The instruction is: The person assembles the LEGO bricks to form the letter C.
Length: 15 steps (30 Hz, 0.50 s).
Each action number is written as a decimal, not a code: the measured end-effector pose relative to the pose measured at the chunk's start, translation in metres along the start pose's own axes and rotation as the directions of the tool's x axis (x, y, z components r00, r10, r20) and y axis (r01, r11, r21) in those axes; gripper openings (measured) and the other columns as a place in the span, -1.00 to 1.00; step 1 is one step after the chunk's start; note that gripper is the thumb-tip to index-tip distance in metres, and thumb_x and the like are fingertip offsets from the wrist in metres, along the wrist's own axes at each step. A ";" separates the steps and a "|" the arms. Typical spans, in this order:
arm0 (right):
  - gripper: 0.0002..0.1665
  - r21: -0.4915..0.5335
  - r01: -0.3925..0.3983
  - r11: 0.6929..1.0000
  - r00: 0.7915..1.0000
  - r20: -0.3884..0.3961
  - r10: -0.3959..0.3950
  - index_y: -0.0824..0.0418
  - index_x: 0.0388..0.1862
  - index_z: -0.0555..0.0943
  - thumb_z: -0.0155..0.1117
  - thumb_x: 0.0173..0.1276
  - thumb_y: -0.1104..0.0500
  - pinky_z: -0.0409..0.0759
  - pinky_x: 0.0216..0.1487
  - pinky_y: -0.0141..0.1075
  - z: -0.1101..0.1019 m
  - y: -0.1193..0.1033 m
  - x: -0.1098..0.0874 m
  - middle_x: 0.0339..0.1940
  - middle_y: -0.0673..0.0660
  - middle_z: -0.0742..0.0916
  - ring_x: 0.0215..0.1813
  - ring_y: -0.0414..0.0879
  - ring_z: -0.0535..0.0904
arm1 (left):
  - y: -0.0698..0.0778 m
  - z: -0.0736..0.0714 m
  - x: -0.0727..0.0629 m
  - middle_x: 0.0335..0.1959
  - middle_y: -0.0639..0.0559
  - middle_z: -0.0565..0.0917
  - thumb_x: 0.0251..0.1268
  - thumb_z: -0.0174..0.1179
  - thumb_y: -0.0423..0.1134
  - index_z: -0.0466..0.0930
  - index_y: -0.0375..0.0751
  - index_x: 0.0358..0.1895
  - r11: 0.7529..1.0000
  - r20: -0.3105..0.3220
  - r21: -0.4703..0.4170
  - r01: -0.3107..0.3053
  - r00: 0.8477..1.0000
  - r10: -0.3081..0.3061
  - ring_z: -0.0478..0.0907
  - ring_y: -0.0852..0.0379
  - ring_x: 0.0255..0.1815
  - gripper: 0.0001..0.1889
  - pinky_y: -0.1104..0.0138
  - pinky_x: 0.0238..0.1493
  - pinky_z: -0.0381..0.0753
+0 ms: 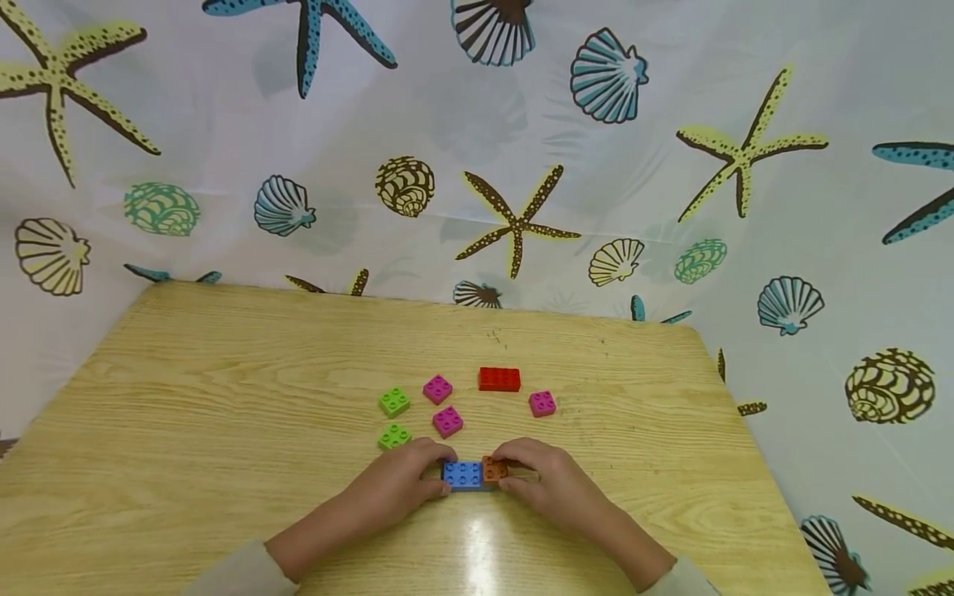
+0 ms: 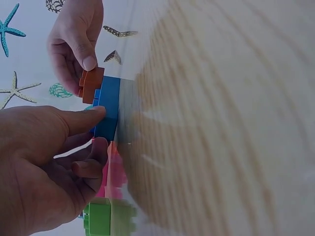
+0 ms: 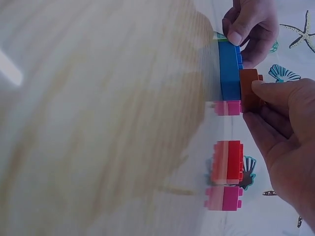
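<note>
A blue toy brick (image 1: 463, 474) with studs on top lies on the wooden table in front of the person. The left hand (image 1: 408, 480) grips its left end between thumb and fingers. At the other end, the right hand (image 1: 547, 478) pinches an orange-brown brick (image 1: 495, 470) from its right side. In the right wrist view this smaller brick (image 3: 250, 90) sits over the end of the blue brick (image 3: 230, 71), right at its studs. From the left wrist, the blue brick (image 2: 108, 108) shows flat against the tabletop.
Beyond the hands lie two green bricks (image 1: 394, 402), three magenta bricks (image 1: 448, 421) and a longer red brick (image 1: 499, 379). The nearer green brick (image 1: 394, 436) is close to the left hand. A patterned curtain (image 1: 447, 124) hangs behind the wooden table (image 1: 224, 397).
</note>
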State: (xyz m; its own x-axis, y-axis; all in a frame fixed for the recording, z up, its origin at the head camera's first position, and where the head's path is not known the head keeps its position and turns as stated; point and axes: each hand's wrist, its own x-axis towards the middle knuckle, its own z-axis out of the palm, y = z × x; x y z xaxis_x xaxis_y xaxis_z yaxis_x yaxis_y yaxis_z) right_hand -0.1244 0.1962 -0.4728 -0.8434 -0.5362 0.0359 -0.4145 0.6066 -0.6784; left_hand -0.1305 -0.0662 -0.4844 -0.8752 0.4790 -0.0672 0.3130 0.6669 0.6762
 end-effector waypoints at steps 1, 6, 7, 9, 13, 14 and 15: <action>-0.60 0.002 -0.001 1.000 1.000 0.003 0.001 -0.02 0.23 0.63 0.33 0.44 0.12 0.55 0.29 -0.19 0.000 0.000 0.000 0.21 -0.12 0.67 0.28 -0.16 0.58 | 0.000 0.000 0.000 0.07 0.05 0.68 0.33 0.35 -0.20 0.65 -0.10 0.13 1.000 -0.002 -0.003 0.002 1.000 -0.002 0.59 0.03 0.16 -0.67 0.04 0.19 0.57; -0.58 0.014 0.008 1.000 1.000 0.021 -0.008 0.04 0.26 0.63 0.33 0.44 0.14 0.55 0.30 -0.17 -0.001 0.001 0.001 0.23 -0.08 0.65 0.30 -0.10 0.57 | 0.000 0.000 -0.002 0.09 0.03 0.67 0.33 0.35 -0.20 0.65 -0.09 0.14 1.000 0.000 -0.012 0.011 1.000 -0.011 0.58 0.00 0.19 -0.67 0.02 0.21 0.55; -0.58 0.023 0.010 1.000 1.000 0.025 -0.011 0.06 0.26 0.63 0.33 0.44 0.15 0.55 0.29 -0.17 -0.001 0.001 0.001 0.22 -0.06 0.65 0.29 -0.09 0.57 | 0.001 0.000 -0.002 0.10 0.03 0.67 0.34 0.35 -0.20 0.65 -0.10 0.15 1.000 0.000 -0.014 0.017 1.000 -0.017 0.58 -0.01 0.21 -0.66 0.01 0.23 0.55; -0.58 0.033 0.017 0.999 0.999 0.028 -0.018 0.10 0.25 0.64 0.34 0.43 0.16 0.56 0.27 -0.17 -0.002 0.002 0.002 0.22 -0.02 0.64 0.28 -0.06 0.58 | 0.000 -0.001 -0.003 0.13 0.02 0.67 0.34 0.35 -0.19 0.64 -0.10 0.17 1.000 -0.003 -0.013 0.027 1.000 -0.027 0.57 -0.03 0.24 -0.64 0.00 0.25 0.53; -0.57 0.049 0.032 0.998 0.999 0.025 -0.033 0.16 0.24 0.64 0.36 0.42 0.17 0.59 0.23 -0.17 -0.003 0.002 0.003 0.20 0.02 0.64 0.24 -0.02 0.59 | 0.000 -0.004 -0.008 0.17 0.07 0.67 0.33 0.35 -0.15 0.65 -0.02 0.17 0.997 -0.042 -0.005 0.078 0.996 -0.078 0.54 -0.03 0.30 -0.64 -0.02 0.30 0.49; -0.57 0.050 0.032 0.998 0.999 0.025 -0.033 0.15 0.24 0.64 0.36 0.42 0.17 0.59 0.22 -0.17 -0.003 0.002 0.003 0.20 0.03 0.64 0.24 -0.02 0.59 | -0.001 -0.006 -0.010 0.17 0.10 0.67 0.33 0.35 -0.14 0.65 0.02 0.16 0.996 -0.060 0.000 0.091 0.994 -0.090 0.54 -0.02 0.31 -0.65 -0.01 0.30 0.49; -0.57 0.055 0.031 0.998 0.999 0.026 -0.032 0.15 0.25 0.64 0.36 0.41 0.17 0.59 0.22 -0.16 -0.003 0.003 0.003 0.20 0.02 0.64 0.24 -0.02 0.59 | -0.002 -0.008 -0.012 0.17 0.12 0.67 0.33 0.35 -0.12 0.66 0.05 0.15 0.994 -0.077 0.005 0.105 0.992 -0.104 0.54 -0.01 0.31 -0.66 -0.01 0.29 0.49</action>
State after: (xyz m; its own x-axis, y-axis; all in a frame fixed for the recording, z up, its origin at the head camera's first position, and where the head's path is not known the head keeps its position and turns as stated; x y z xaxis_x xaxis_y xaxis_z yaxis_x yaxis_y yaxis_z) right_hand -0.1293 0.1977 -0.4725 -0.8203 -0.5706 0.0387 -0.4210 0.5566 -0.7162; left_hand -0.1240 -0.0777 -0.4791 -0.9288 0.3617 -0.0807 0.2215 0.7164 0.6616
